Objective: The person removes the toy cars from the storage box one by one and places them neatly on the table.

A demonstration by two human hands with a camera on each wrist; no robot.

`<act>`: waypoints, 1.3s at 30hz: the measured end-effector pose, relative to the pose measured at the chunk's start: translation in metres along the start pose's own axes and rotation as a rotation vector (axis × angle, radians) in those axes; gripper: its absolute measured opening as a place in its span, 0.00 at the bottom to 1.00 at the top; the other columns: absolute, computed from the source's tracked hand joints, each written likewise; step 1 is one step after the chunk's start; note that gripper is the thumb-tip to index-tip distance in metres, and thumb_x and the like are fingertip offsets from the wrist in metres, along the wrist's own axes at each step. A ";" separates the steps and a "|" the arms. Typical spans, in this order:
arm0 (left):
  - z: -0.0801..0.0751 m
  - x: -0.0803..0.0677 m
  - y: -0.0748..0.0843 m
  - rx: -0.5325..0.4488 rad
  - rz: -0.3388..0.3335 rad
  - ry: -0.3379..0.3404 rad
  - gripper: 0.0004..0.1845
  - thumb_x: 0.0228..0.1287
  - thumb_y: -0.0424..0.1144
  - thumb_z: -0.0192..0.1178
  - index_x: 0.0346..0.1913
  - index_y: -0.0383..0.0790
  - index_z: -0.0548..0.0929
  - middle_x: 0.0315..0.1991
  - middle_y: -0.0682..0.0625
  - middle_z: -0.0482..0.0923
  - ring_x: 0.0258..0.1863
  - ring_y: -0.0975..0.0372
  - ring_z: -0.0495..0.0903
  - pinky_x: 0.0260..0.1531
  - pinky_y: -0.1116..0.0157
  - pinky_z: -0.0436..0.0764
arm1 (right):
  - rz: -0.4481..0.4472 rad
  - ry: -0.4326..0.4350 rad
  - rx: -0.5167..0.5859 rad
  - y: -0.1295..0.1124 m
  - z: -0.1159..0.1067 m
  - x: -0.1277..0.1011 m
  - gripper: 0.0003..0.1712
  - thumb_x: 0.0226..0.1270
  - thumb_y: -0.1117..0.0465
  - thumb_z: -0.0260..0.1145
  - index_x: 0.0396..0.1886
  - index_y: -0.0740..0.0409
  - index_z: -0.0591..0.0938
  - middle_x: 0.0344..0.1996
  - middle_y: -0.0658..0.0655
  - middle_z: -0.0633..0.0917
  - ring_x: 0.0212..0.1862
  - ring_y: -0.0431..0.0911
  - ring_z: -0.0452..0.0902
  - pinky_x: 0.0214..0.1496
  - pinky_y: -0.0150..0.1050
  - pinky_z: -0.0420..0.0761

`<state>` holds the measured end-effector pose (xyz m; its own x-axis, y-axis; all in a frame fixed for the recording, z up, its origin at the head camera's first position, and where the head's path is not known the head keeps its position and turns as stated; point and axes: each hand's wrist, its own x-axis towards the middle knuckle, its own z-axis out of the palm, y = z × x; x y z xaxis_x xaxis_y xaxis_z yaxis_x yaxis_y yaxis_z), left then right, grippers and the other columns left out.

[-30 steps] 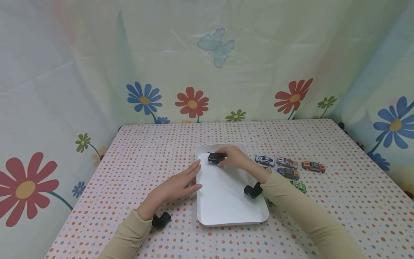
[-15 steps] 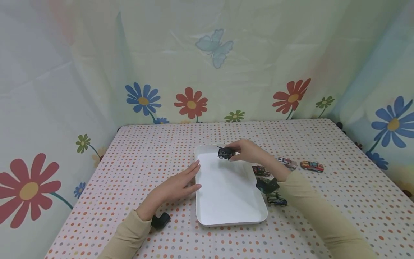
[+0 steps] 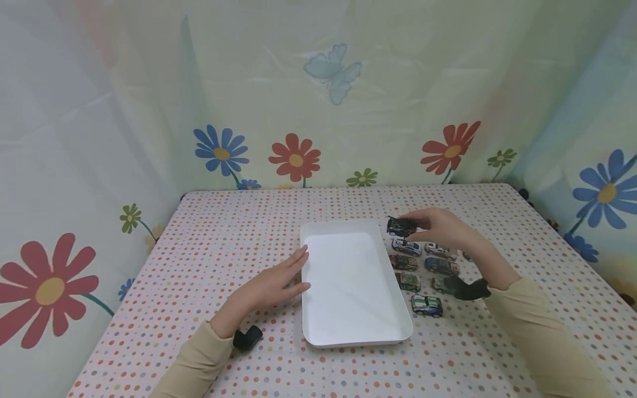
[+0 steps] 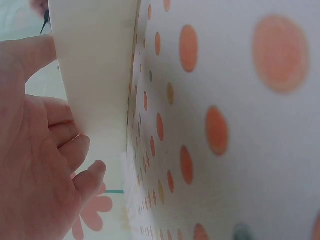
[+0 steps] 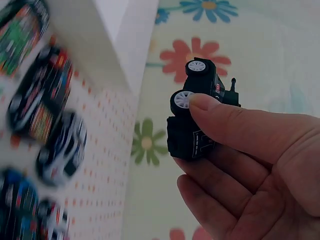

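Note:
My right hand pinches a small black toy car between thumb and fingers, past the tray's right edge and over the far end of a group of toy cars. The right wrist view shows this toy car side-on, with white spoked wheels and a dark boxy body. A white rectangular tray lies on the table with nothing in it. Against its left wall, the fingers of my left hand are spread and nearly straight; in the left wrist view they touch the tray's outer side.
Right of the tray, several toy cars stand in rough rows, among them a white one, a blue one and a green-and-white one. A dotted cloth covers the table. Flowered sheeting hangs behind and at both sides.
My right hand has carried the black toy car from inside the tray rightward over its edge, toward the other toy cars. My left hand and the tray have stayed in place.

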<state>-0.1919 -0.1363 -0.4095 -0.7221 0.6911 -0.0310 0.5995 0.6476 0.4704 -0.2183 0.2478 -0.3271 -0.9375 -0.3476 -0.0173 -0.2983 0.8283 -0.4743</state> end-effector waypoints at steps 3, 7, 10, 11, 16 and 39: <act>-0.001 -0.001 -0.001 0.002 -0.022 0.000 0.40 0.68 0.63 0.42 0.74 0.43 0.47 0.74 0.56 0.34 0.69 0.62 0.46 0.63 0.59 0.58 | 0.038 0.030 -0.020 0.018 -0.010 -0.013 0.30 0.59 0.63 0.69 0.61 0.68 0.73 0.54 0.72 0.75 0.53 0.65 0.72 0.50 0.59 0.73; -0.002 -0.002 -0.002 -0.010 -0.022 -0.004 0.40 0.68 0.62 0.42 0.74 0.43 0.47 0.74 0.57 0.34 0.69 0.62 0.45 0.63 0.59 0.58 | 0.091 0.043 -0.033 0.040 -0.020 -0.033 0.33 0.60 0.59 0.68 0.62 0.71 0.70 0.55 0.76 0.72 0.54 0.68 0.70 0.50 0.62 0.71; 0.000 -0.001 -0.002 -0.014 -0.011 -0.011 0.41 0.68 0.63 0.42 0.74 0.43 0.47 0.74 0.57 0.34 0.69 0.63 0.45 0.63 0.59 0.58 | 0.125 0.041 -0.038 0.057 -0.027 -0.051 0.35 0.61 0.57 0.67 0.62 0.73 0.68 0.57 0.78 0.68 0.54 0.71 0.68 0.49 0.64 0.70; 0.001 0.000 -0.002 -0.014 -0.007 -0.011 0.41 0.68 0.63 0.41 0.74 0.43 0.47 0.74 0.57 0.34 0.69 0.63 0.45 0.63 0.59 0.58 | 0.139 0.037 -0.038 0.063 -0.029 -0.056 0.35 0.62 0.56 0.67 0.62 0.73 0.68 0.57 0.79 0.68 0.54 0.71 0.67 0.49 0.65 0.70; 0.001 0.000 -0.002 -0.001 -0.012 -0.013 0.40 0.68 0.63 0.41 0.74 0.44 0.46 0.74 0.57 0.34 0.69 0.63 0.45 0.64 0.60 0.58 | 0.169 0.025 -0.033 0.090 -0.032 -0.081 0.34 0.61 0.59 0.67 0.61 0.75 0.69 0.56 0.81 0.67 0.53 0.74 0.66 0.47 0.65 0.71; 0.000 -0.001 0.000 -0.008 -0.009 -0.005 0.40 0.69 0.62 0.42 0.74 0.43 0.47 0.74 0.56 0.35 0.69 0.63 0.46 0.63 0.59 0.59 | 0.132 -0.111 -0.060 0.131 -0.006 -0.112 0.28 0.53 0.67 0.70 0.52 0.77 0.75 0.51 0.83 0.70 0.48 0.73 0.71 0.42 0.60 0.76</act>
<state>-0.1910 -0.1366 -0.4097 -0.7257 0.6869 -0.0391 0.5905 0.6510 0.4769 -0.1533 0.3980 -0.3820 -0.9448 -0.2772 -0.1744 -0.1868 0.8935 -0.4084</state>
